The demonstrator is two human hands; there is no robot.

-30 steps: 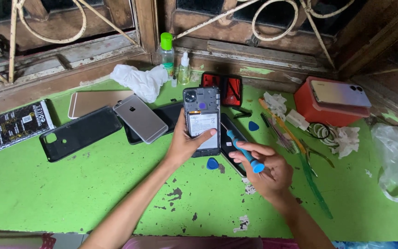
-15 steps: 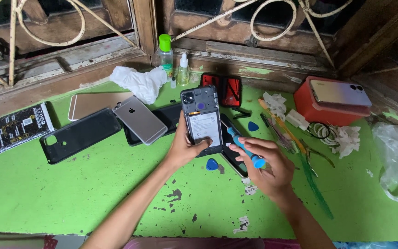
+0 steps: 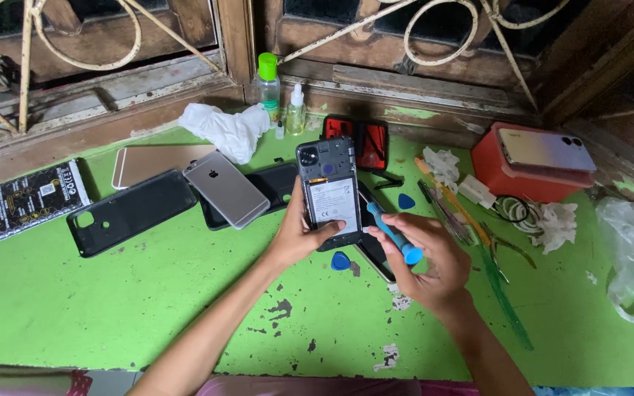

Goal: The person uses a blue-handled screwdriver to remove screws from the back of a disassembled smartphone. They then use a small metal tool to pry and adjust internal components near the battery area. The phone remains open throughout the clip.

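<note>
A: What is seen at the left?

B: A black phone cover (image 3: 130, 213) and a silver phone (image 3: 227, 189) are laid on the green surface (image 3: 75, 308).

A: And in the middle?

B: An opened phone (image 3: 329, 192) is held up by its lower edge in the left hand (image 3: 299, 235). It is probably light, stiff and easily broken, so it is best gripped at the sides.

A: And the right?

B: A blue screwdriver (image 3: 394, 235) is pinched in the right hand (image 3: 427, 264), its tip by the phone's edge.
</note>
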